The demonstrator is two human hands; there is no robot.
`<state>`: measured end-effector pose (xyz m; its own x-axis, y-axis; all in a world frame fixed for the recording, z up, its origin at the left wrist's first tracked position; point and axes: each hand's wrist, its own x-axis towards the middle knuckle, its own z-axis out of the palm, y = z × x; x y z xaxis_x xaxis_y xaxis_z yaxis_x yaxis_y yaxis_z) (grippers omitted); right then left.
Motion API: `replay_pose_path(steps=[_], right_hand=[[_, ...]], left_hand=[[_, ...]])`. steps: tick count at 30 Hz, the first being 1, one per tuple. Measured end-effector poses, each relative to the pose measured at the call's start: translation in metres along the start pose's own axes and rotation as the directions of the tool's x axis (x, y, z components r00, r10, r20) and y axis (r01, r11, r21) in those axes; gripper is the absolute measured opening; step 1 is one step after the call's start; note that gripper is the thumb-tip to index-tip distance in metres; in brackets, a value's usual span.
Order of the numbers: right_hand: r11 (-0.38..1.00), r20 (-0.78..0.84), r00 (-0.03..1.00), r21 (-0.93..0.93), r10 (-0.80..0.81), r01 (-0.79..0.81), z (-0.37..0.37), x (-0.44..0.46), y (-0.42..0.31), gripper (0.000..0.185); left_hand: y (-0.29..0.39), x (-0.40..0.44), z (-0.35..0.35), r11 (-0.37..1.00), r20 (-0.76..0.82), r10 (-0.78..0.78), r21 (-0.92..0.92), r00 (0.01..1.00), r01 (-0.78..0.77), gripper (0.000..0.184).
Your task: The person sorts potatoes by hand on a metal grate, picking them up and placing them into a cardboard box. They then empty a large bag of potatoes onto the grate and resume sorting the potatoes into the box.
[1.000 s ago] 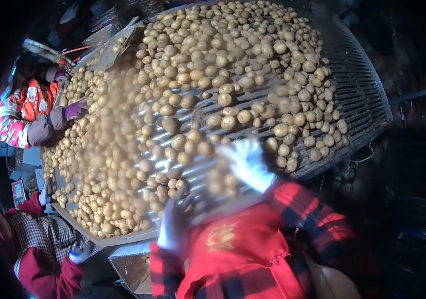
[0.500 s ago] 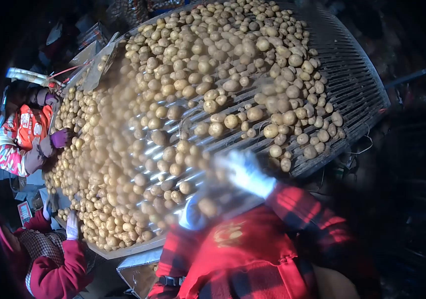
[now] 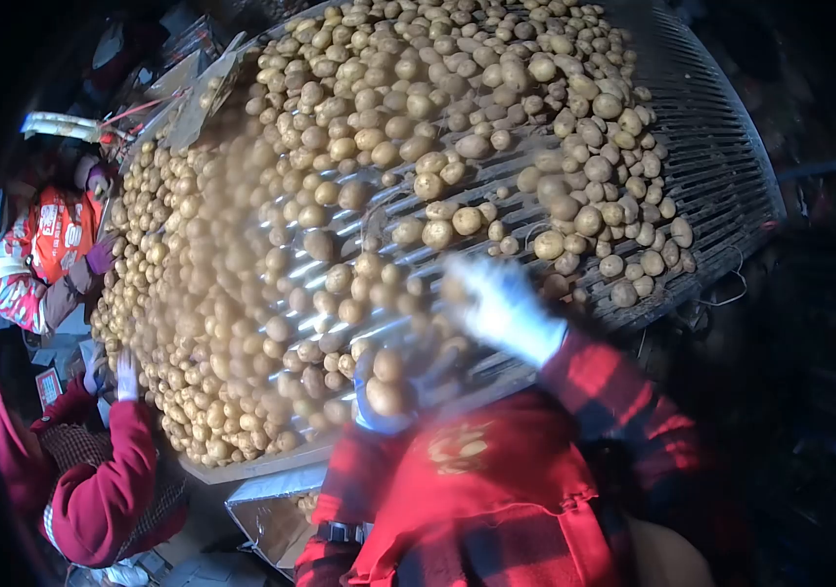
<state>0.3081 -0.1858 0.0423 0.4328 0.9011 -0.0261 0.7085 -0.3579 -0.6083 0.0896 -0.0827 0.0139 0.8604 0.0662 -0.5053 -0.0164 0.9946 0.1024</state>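
Potatoes [image 3: 388, 367] lie in my gloved left hand [image 3: 384, 421], which is cupped around two of them just in front of my red apron [image 3: 506, 445]. My right hand [image 3: 506, 311], in a white glove, is over the slatted sorting table [image 3: 496, 370] and smeared by motion. A brownish potato [image 3: 453, 290] shows at its fingertips, but whether the fingers grip it is unclear. Loose potatoes [image 3: 349, 311] lie on the slats to the left of both hands.
A thick heap of potatoes [image 3: 212, 323] covers the table's left and far side. Two co-workers stand along the left edge, one with a purple glove [image 3: 101, 256], one with a pale-gloved hand [image 3: 127, 376]. A cardboard box [image 3: 266, 514] stands below the near edge.
My left hand has risen slightly and now shows two potatoes in it. The right hand has shifted a little rightward. The co-workers' hands have moved, and the whole view has shifted slightly.
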Motion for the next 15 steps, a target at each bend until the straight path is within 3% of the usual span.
replay_pose_path(steps=[1, 2, 3, 4, 5, 6, 7, 8, 9, 10, 11, 12, 13, 14, 15], right_hand=[[0.996, 0.159, 0.984, -0.002, -0.084, 0.085, -0.005, -0.012, -0.038, 0.052], [0.896, 0.131, 0.926, -0.237, -0.353, 0.375, 0.002, -0.033, -0.061, 0.043], [0.925, 0.011, 0.928, 0.080, -0.373, 0.371, 0.027, -0.049, -0.067, 0.039], [0.929, 0.049, 0.928, 0.044, -0.369, 0.367, 0.022, -0.059, -0.068, 0.039], [0.932, 0.085, 0.928, 0.010, -0.362, 0.363, 0.014, -0.069, -0.065, 0.039], [0.930, 0.103, 0.955, -0.219, -0.278, 0.294, 0.013, -0.071, -0.053, 0.040], [0.872, 0.103, 0.975, -0.437, -0.197, 0.222, 0.014, -0.067, -0.036, 0.042], [0.800, 0.114, 0.979, -0.564, -0.171, 0.205, 0.016, -0.062, -0.016, 0.043], [0.823, 0.057, 0.974, -0.525, -0.218, 0.215, 0.030, -0.058, 0.012, 0.044], [0.872, 0.140, 0.982, -0.457, -0.125, 0.176, 0.029, -0.049, 0.023, 0.052], [0.912, 0.233, 0.972, -0.389, -0.040, 0.131, 0.029, -0.041, 0.023, 0.061], [0.911, 0.248, 0.966, -0.380, -0.066, 0.160, 0.034, -0.039, 0.016, 0.061], [0.995, 0.157, 0.986, -0.072, -0.055, 0.067, 0.031, -0.038, 0.000, 0.055], [0.968, 0.085, 0.996, 0.252, -0.018, -0.004, 0.029, -0.036, -0.017, 0.050], [0.795, 0.314, 0.947, 0.557, 0.067, -0.241, 0.035, -0.038, -0.042, 0.046]], left_hand=[[-0.002, 0.005, -0.018, 1.000, -0.082, 0.014, -0.008, 0.997, -0.015, 0.069], [-0.012, 0.012, -0.047, 0.988, 0.208, 0.156, -0.023, 0.966, -0.154, 0.064], [-0.013, 0.000, -0.070, 0.886, 0.327, 0.068, -0.454, 0.943, 0.093, 0.060], [-0.015, -0.011, -0.092, 0.569, 0.438, -0.020, -0.734, 0.899, 0.371, 0.055], [-0.010, -0.019, -0.080, 0.198, 0.665, -0.098, -0.717, 0.741, 0.669, 0.052], [-0.005, -0.028, -0.067, -0.466, 0.849, -0.173, -0.516, 0.498, 0.719, 0.048], [0.000, -0.036, -0.054, -0.822, 0.945, -0.227, -0.315, 0.234, 0.475, 0.045], [-0.009, -0.053, -0.070, -0.791, 0.879, -0.256, -0.430, 0.403, 0.435, 0.041], [-0.019, -0.071, -0.091, -0.757, 0.785, -0.279, -0.535, 0.554, 0.376, 0.038], [-0.029, -0.086, -0.111, -0.722, 0.668, -0.290, -0.623, 0.685, 0.302, 0.035], [-0.036, -0.100, -0.119, -0.689, 0.529, -0.285, -0.693, 0.799, 0.213, 0.032], [-0.042, -0.109, -0.128, -0.676, 0.449, -0.263, -0.717, 0.854, 0.169, 0.030], [-0.041, -0.117, -0.115, -0.667, 0.364, -0.238, -0.735, 0.900, 0.121, 0.029], [-0.042, -0.121, -0.103, -0.695, 0.500, -0.113, -0.657, 0.858, 0.292, 0.030], [-0.045, -0.130, -0.091, -0.697, 0.616, 0.012, -0.560, 0.788, 0.448, 0.031]])
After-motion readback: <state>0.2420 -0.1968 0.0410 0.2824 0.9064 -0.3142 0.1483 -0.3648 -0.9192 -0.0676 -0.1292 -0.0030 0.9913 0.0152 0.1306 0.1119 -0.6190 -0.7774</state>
